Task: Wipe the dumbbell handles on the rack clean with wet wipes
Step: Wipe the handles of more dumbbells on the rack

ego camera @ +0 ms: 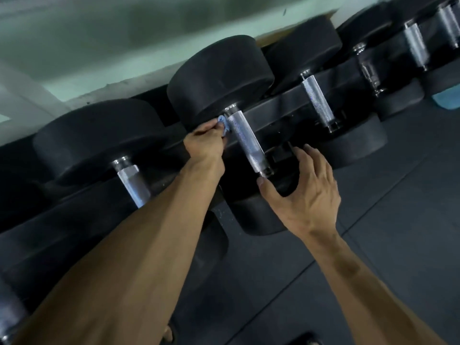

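My left hand [205, 143] reaches up to the rack [278, 105]. Its fingers [207, 128] are curled tight round a small blue wipe [224, 123]. The wipe is bunched up and touches the top end of a shiny metal handle [246, 143], right under the big black weight [219, 78]. That handle belongs to the dumbbell in the middle of the rack.

My right hand [308, 192] is near the bottom end of the same handle. Its fingers [311, 155] are spread out and loose, and they hold nothing. My thumb [270, 189] is just below the handle's end. I cannot tell if it touches.

More dumbbells sit in a row on the rack. One handle [132, 185] is to the left, behind my left arm. Another handle [317, 103] is to the right. More are further off, and blurry. The floor [373, 245] below is dark.
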`<state>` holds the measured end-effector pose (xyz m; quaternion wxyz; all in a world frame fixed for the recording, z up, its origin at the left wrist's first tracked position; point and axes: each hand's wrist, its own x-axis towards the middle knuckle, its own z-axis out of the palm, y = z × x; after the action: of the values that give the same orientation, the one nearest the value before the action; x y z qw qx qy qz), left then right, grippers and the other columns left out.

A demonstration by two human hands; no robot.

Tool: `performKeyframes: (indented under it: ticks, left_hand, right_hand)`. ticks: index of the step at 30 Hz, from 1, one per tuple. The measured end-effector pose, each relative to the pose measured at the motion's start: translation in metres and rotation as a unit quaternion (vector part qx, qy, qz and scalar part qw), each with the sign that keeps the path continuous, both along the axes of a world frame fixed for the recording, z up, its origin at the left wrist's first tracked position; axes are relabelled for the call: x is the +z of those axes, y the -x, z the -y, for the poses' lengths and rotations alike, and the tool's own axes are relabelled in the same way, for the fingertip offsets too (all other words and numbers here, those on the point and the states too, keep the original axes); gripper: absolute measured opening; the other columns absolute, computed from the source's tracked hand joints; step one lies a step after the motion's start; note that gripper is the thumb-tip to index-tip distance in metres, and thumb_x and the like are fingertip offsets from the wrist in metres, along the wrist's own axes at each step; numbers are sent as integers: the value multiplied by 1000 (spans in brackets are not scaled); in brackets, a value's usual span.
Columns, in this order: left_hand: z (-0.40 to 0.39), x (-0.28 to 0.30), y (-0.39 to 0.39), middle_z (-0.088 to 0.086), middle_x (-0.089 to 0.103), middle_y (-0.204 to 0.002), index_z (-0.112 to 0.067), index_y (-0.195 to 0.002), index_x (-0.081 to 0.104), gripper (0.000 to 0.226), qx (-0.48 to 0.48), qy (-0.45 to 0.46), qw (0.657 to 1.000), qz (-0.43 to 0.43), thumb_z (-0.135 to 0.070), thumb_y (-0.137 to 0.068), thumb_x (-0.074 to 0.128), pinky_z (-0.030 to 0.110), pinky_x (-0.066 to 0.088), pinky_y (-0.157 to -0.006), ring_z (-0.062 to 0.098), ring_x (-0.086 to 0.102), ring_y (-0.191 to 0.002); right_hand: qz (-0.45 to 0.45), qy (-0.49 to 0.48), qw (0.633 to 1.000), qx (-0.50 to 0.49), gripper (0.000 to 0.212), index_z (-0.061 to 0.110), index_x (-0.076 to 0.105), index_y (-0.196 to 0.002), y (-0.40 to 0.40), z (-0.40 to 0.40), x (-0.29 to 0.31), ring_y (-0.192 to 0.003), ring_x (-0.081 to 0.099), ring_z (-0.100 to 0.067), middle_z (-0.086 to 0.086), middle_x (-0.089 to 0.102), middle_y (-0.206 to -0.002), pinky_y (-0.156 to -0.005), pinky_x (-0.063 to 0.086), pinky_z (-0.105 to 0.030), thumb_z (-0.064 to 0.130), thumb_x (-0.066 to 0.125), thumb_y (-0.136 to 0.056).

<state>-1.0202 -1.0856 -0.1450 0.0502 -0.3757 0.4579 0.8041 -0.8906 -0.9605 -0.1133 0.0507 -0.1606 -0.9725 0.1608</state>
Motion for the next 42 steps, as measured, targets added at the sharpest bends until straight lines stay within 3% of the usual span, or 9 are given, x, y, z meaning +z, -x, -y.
performKeyframes:
  ticks: [6, 11, 17, 22, 27, 32, 36, 40, 42]
  left_hand:
    - [3, -17, -9, 7, 67, -76, -8, -77, 65, 22, -117, -12, 993, -9, 12, -87, 62, 23, 59, -66, 15, 66, -71]
    - [-3, -18, 15, 4, 60, -73, -13, -81, 62, 29, -65, -118, 991, 25, 9, -94, 49, 24, 57, -70, 12, 60, -72]
    - [4, -22, 4, 6, 67, -78, -8, -88, 67, 29, -230, 14, 973, -12, 18, -86, 53, 22, 58, -63, 15, 66, -77]
    - [0, -21, 12, 10, 68, -75, -3, -79, 68, 30, -91, -11, 995, -42, 23, -81, 53, 37, 61, -77, 12, 67, -64]
    - [5, -31, -8, 7, 70, -81, 2, -97, 70, 23, -240, 114, 961, -73, 17, -83, 60, 21, 58, -72, 9, 67, -68]
    - [-1, -21, 7, 4, 70, -77, -5, -82, 70, 38, -131, 75, 985, -85, 27, -76, 49, 26, 59, -74, 12, 68, -72]
    - [1, -25, -12, 0, 70, -73, -4, -85, 70, 34, -242, 144, 954, -101, 25, -76, 54, 18, 56, -68, 3, 67, -65]
    - [-2, -17, 7, 8, 69, -74, -5, -75, 68, 33, -80, 32, 995, -50, 25, -79, 54, 31, 60, -75, 16, 67, -69]
    - [-4, -15, 8, 10, 68, -79, -4, -76, 66, 34, -55, -7, 998, -43, 26, -79, 52, 35, 61, -79, 16, 68, -71]
  right_hand:
    - [-26, -2, 1000, -9, 87, 18, 54, -135, 1, 3, 0, -143, 36, -24, 0, 46, -148, -105, 44, -53, 76, 46, -70]
    - [-41, 0, 999, 0, 81, 18, 57, -129, 1, 0, -3, -140, 40, -24, 0, 50, -143, -102, 47, -53, 74, 49, -71]
    - [-56, 7, 998, 5, 77, 15, 61, -124, 0, -1, -5, -139, 42, -26, -3, 54, -139, -102, 47, -54, 72, 51, -72]
    - [-69, 10, 997, 12, 73, 15, 63, -119, 0, -2, -7, -138, 43, -27, -3, 57, -135, -101, 47, -55, 71, 53, -73]
    - [-78, 14, 997, 11, 71, 15, 64, -117, 0, -3, -8, -138, 44, -27, -2, 58, -134, -101, 47, -55, 69, 54, -73]
    - [-79, 13, 997, 14, 70, 14, 64, -115, 0, -4, -8, -138, 44, -27, -2, 58, -133, -100, 47, -55, 69, 55, -73]
    - [-82, 10, 997, 12, 69, 14, 65, -115, 0, -3, -8, -138, 44, -27, -3, 58, -134, -100, 47, -55, 68, 55, -72]
    - [-85, 8, 996, 15, 69, 14, 65, -113, 1, -4, -10, -137, 45, -27, -4, 59, -133, -101, 47, -54, 68, 56, -73]
    - [-86, 10, 996, 16, 69, 14, 66, -113, 1, -4, -10, -137, 45, -27, -4, 59, -132, -101, 47, -53, 68, 56, -72]
